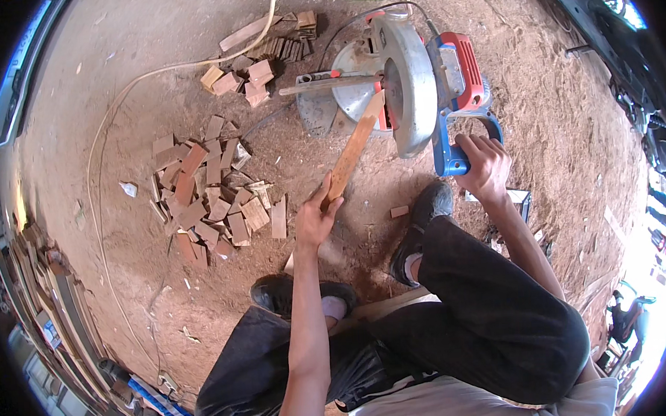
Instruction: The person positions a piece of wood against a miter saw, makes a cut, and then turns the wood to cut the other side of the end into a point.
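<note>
Small brown rectangular wooden blocks [191, 214] look already cut, while the left hand [316, 221] pinches 1 long tan wooden strip [356, 151], seemingly left to cut, at the grey-guarded metal saw [414, 83], its blue plastic handle [444, 154] clasped by the right hand [486, 167].

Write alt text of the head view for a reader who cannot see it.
A person's left hand holds a wooden strip with its far end at a power saw on dusty brown ground, while the right hand grips the saw's blue handle. Small wood pieces lie heaped to the left.
</note>
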Motion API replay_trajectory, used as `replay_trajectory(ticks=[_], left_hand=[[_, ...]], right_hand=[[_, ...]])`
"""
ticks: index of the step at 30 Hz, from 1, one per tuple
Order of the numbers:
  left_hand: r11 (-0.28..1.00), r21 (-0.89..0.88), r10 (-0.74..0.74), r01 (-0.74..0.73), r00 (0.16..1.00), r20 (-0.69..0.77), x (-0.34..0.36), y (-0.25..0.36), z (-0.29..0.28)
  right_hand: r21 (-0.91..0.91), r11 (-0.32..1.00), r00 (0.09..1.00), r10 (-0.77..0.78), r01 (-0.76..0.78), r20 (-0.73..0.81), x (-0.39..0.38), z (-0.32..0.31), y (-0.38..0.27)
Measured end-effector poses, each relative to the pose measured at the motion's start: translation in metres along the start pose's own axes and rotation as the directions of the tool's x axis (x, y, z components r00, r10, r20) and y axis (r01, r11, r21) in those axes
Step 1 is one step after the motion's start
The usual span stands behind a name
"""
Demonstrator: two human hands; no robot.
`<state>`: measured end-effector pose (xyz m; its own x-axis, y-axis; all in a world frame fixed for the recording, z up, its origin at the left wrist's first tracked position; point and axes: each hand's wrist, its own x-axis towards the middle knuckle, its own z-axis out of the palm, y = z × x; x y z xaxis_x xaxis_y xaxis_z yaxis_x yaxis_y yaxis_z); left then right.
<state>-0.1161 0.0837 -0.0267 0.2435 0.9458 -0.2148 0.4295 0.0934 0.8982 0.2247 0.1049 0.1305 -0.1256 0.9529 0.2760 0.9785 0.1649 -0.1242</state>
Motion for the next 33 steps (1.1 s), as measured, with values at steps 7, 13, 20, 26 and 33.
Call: replay_trajectory(ticks=[7,13,20,26,33], left_hand=[[0.999,-0.003,-0.042,0.042,0.999,0.014,-0.001,0.000,0.000],[1.000,0.001,-0.024,0.024,1.000,0.007,0.000,0.000,-0.001],[0.998,0.015,-0.064,0.064,0.997,0.035,0.000,0.008,-0.002],[0.999,-0.003,-0.037,0.037,0.999,0.019,-0.001,0.001,-0.001],[1.000,-0.023,-0.010,0.010,1.000,-0.007,0.001,-0.002,0.003]], right_hand=[[-0.008,1.000,1.000,0.010,-0.010,0.017,-0.001,0.000,-0.001],[-0.004,1.000,1.000,0.015,-0.015,0.025,-0.001,0.000,-0.002],[-0.001,1.000,1.000,0.002,-0.002,0.010,-0.002,0.002,0.001],[-0.004,1.000,1.000,0.007,-0.007,0.018,-0.003,0.004,0.000],[0.001,1.000,1.000,0.004,-0.004,0.003,-0.002,0.004,0.000]])
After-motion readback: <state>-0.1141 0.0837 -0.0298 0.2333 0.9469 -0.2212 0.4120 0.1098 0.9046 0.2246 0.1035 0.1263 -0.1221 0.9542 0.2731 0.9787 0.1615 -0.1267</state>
